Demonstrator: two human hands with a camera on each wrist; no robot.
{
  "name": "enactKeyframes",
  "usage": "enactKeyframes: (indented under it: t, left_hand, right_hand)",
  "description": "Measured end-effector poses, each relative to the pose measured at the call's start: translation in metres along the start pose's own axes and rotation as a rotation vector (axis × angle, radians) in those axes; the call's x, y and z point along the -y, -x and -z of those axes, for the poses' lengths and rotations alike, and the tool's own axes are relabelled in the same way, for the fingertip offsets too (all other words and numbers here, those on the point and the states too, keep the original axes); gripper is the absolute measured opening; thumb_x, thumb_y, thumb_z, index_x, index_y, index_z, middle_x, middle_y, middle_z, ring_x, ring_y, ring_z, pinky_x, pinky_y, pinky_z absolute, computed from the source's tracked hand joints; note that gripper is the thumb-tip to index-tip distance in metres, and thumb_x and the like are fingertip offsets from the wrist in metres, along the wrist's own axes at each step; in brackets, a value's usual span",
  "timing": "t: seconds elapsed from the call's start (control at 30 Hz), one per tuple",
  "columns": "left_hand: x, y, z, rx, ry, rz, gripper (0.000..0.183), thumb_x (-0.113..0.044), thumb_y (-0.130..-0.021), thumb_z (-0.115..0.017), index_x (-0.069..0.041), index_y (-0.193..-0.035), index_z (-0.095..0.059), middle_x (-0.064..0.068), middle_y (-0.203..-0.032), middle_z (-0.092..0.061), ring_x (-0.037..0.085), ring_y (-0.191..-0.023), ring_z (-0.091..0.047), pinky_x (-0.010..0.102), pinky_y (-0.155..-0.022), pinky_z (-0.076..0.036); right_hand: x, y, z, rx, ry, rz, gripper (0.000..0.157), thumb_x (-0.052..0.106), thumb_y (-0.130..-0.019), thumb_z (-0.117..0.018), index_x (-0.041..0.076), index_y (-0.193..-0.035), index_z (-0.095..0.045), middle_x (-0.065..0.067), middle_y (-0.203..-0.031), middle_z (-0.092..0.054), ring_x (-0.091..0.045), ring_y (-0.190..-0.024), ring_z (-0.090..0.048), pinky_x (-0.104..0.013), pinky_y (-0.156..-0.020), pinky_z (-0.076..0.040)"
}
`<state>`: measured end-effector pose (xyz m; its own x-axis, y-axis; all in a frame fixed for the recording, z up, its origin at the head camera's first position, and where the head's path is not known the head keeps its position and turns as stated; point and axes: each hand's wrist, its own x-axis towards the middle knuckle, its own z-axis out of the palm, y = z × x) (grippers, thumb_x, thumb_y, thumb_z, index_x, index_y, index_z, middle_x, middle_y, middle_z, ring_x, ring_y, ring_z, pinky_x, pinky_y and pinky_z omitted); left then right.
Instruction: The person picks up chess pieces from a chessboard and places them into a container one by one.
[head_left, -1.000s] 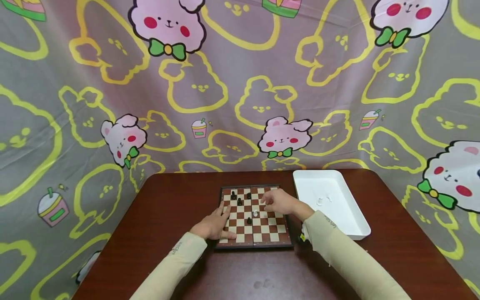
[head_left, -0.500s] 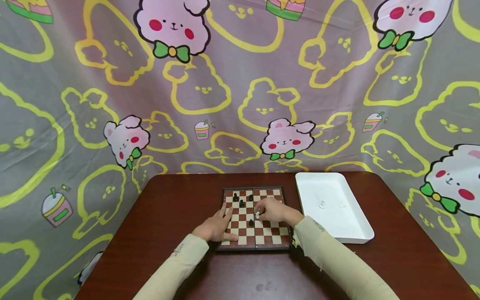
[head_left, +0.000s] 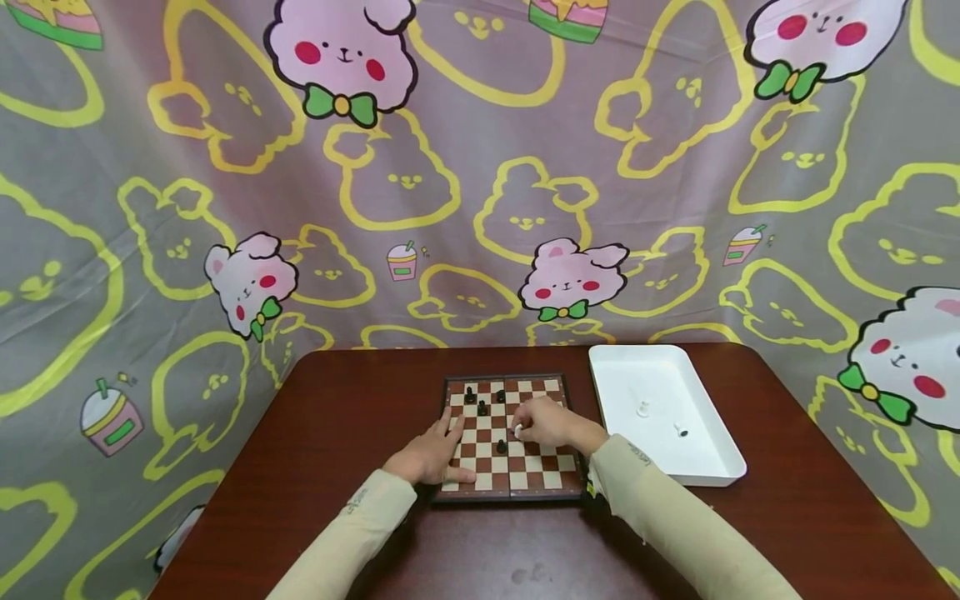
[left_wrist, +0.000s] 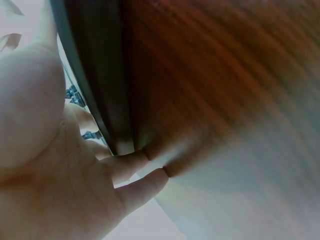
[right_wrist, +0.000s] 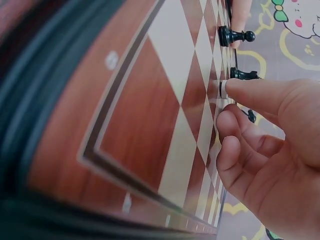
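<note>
A chessboard [head_left: 489,481] lies on the table, with several black chess pieces standing on its left half, among them a black pawn [head_left: 502,447] near the middle fold. My right hand [head_left: 546,423] reaches over the board from the right. Its thumb and fingers pinch a small white chess piece [right_wrist: 223,89], held close over the squares with its dark base facing left; the fingers hide most of it. My left hand [head_left: 431,452] rests on the board's left edge with the fingers spread. Two of its fingers reach past the frame in the left wrist view.
To the right of the board stands a white tray [head_left: 722,479]. Inside it are a white piece [head_left: 642,408] and another white piece [head_left: 681,430] lying with its dark base showing. A patterned cloth [head_left: 450,208] hangs behind the table [head_left: 345,375].
My right hand has come left and nearer to the white piece and now pinches it. A white piece in the tray has rolled toward the near side. My left hand stays on the board.
</note>
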<state>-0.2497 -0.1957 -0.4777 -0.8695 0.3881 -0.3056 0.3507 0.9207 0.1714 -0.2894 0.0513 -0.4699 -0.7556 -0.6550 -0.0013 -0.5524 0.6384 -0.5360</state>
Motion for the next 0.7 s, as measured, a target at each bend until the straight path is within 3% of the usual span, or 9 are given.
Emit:
enactKeyframes:
  t: [0.23,0.7]
  left_hand:
    - [0.000,0.001,-0.001,-0.008,0.001,-0.006,0.104,-0.065,-0.078,-0.059,-0.009,-0.153,-0.014,0.021,-0.156,-0.002,0.036,-0.138,-0.024,0.047,-0.094,-0.043]
    - [0.001,0.003,0.000,-0.005,-0.001,-0.017,0.104,-0.067,-0.078,-0.058,-0.008,-0.153,-0.014,0.021,-0.155,-0.002,0.037,-0.138,-0.024,0.047,-0.094,-0.042]
  right_hand:
    - [-0.006,0.005,0.002,-0.029,0.053,0.056,0.010,0.009,-0.089,-0.065,0.015,-0.087,-0.072,0.009,-0.084,-0.065,-0.005,-0.072,-0.057,-0.028,-0.065,-0.047]
    - [-0.001,0.022,0.022,-0.051,0.040,0.036,0.008,0.011,-0.089,-0.067,0.015,-0.083,-0.072,0.008,-0.084,-0.065,-0.005,-0.071,-0.057,-0.027,-0.063,-0.047]
